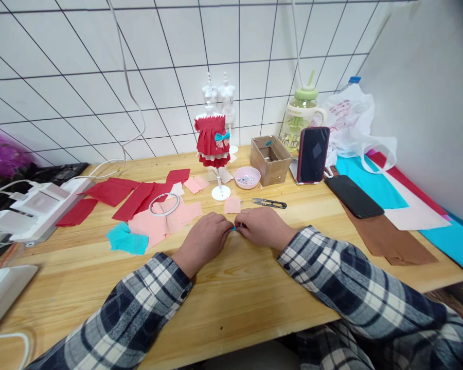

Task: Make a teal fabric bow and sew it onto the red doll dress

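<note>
My left hand (210,237) and my right hand (260,226) meet over the middle of the table, fingertips pinched together. Between them shows a tiny bit of blue crepe paper (233,229), mostly hidden by the fingers. Just beyond lie a small pink paper square (232,205) and black thread snips (269,203). Behind these stands a small white dress form (220,193) wearing a red pleated paper dress (211,134) with a blue bow (222,136) on its side. Left of my left hand are pink crepe paper (150,226), a white ring (173,208) and a blue crepe piece (128,239).
Red paper pieces (111,191) and a white power strip (54,216) lie left. A pink bowl of sequins (247,177), a cardboard box (272,159), a propped phone (313,154) and a green-lidded bottle (301,115) stand behind. On the right, a black phone (354,196) rests on brown paper (389,239).
</note>
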`<state>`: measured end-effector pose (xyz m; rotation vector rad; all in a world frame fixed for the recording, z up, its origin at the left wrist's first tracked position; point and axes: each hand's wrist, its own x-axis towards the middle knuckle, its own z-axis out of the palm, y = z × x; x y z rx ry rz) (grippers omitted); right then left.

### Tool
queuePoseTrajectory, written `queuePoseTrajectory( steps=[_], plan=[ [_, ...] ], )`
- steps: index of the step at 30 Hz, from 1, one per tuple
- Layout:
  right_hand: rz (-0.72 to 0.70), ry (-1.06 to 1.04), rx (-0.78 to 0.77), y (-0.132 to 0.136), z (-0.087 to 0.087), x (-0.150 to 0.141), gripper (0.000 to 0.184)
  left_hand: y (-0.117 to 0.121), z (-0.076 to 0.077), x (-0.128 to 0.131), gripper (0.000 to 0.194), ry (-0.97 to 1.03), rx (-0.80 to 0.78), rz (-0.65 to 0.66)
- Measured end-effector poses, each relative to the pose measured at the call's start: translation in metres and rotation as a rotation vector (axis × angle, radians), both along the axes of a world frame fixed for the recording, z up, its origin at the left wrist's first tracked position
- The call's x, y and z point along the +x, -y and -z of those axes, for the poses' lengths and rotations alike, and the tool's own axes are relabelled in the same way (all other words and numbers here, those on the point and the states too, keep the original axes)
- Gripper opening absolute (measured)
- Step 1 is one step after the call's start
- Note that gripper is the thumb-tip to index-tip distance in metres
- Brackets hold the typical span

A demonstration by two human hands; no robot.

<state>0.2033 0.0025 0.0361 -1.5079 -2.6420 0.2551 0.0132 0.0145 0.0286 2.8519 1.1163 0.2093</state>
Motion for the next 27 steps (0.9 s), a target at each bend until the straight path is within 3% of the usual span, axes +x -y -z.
queuePoseTrajectory(
  steps=[15, 27],
  plan=[
    [0.004, -0.015, 0.022, -0.0005, 0.0023, 0.0007, 0.023, 0.0013, 0.0015, -0.0005, 0.021, 0.059, -0.052, -0.017],
    [-0.006, -0.014, 0.035, -0.0018, 0.003, 0.0017, 0.023, 0.001, -0.0005, 0.0006, 0.02, 0.04, 0.04, -0.044]
  ],
)
